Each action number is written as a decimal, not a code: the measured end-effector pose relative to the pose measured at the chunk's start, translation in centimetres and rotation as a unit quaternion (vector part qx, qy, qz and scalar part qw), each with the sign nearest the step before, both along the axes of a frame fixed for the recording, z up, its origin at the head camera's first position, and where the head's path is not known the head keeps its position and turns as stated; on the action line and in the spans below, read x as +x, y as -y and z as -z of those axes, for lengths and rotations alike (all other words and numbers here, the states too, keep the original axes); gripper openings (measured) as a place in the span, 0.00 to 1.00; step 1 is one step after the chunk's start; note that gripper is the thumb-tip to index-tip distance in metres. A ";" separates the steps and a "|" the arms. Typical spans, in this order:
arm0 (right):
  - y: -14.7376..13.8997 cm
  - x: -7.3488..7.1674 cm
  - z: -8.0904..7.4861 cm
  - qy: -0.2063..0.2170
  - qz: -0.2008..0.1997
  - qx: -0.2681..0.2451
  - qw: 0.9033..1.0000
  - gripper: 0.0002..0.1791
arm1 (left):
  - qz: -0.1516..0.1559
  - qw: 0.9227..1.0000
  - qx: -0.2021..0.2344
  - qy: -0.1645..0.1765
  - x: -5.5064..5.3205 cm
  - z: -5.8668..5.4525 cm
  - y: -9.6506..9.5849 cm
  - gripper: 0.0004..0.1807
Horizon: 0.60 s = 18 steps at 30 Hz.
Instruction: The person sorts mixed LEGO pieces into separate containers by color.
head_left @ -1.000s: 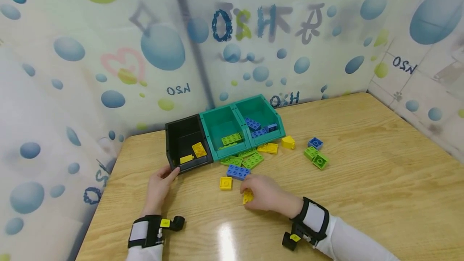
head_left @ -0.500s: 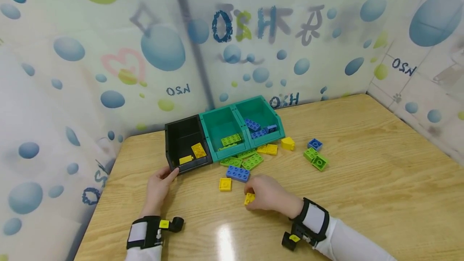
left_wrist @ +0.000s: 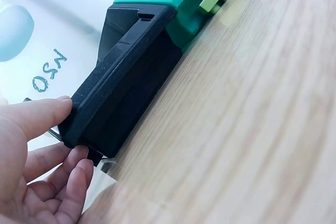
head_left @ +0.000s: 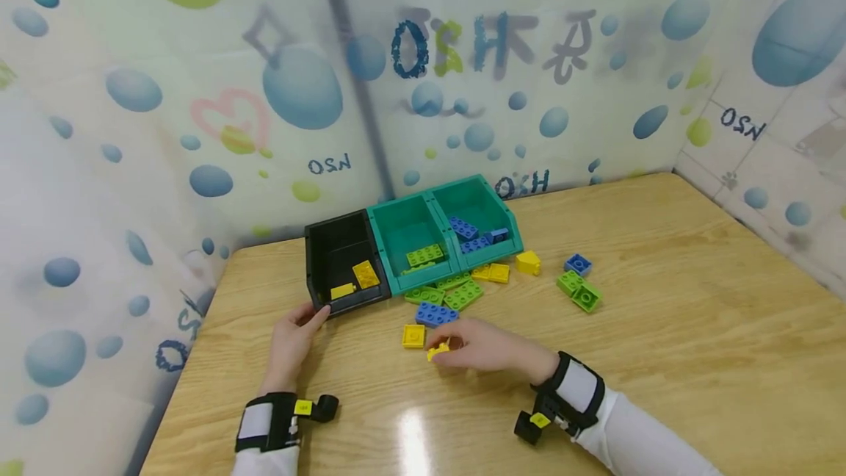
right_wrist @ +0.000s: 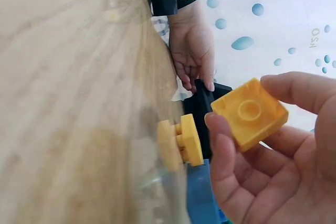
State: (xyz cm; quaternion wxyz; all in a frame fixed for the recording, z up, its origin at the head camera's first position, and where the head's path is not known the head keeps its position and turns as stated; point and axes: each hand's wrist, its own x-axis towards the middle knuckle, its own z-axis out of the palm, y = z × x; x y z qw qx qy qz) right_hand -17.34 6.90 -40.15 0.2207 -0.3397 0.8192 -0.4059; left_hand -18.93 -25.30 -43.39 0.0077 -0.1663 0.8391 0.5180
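My right hand (head_left: 487,346) pinches a small square yellow toy brick (right_wrist: 250,113) between thumb and fingers, its hollow underside facing the right wrist camera. Another yellow square brick (head_left: 413,336) lies upside down on the table just left of this hand, beside a blue brick (head_left: 436,314). At the front left corner of a black bin (head_left: 350,305), my left hand (head_left: 289,347) grips the edge, thumb on the rim and fingers below, as the left wrist view shows. Inside that bin are two yellow bricks (head_left: 366,274).
Two joined teal bins (head_left: 390,244) adjoin the black one, holding green bricks (head_left: 425,254) and blue bricks (head_left: 464,228). Loose green bricks (head_left: 463,294) and yellow bricks (head_left: 491,272) lie before them. Farther right on the wooden table (head_left: 674,300) are green bricks (head_left: 579,291) and a blue brick (head_left: 578,264).
My right hand has shifted slightly left and turned with the yellow brick, which now points toward the bins' side. My left hand stays at the black bin's corner.
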 end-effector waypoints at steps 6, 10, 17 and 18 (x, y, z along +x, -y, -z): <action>2.8 -1.9 -1.6 -0.036 0.021 0.000 0.999 0.11 | -0.002 1.000 -0.004 -0.012 0.1 -0.1 0.0 0.31; 5.9 -3.8 -2.9 -0.054 0.046 0.001 0.998 0.15 | -0.001 1.000 -0.002 -0.012 0.2 0.0 0.1 0.30; 10.0 -6.2 -3.6 -0.109 0.094 -0.007 0.990 0.18 | 0.004 1.000 -0.002 -0.020 0.1 0.0 0.2 0.29; 10.4 -6.4 -3.6 -0.122 0.095 -0.006 0.988 0.18 | 0.004 1.000 -0.003 -0.022 0.1 0.0 0.2 0.29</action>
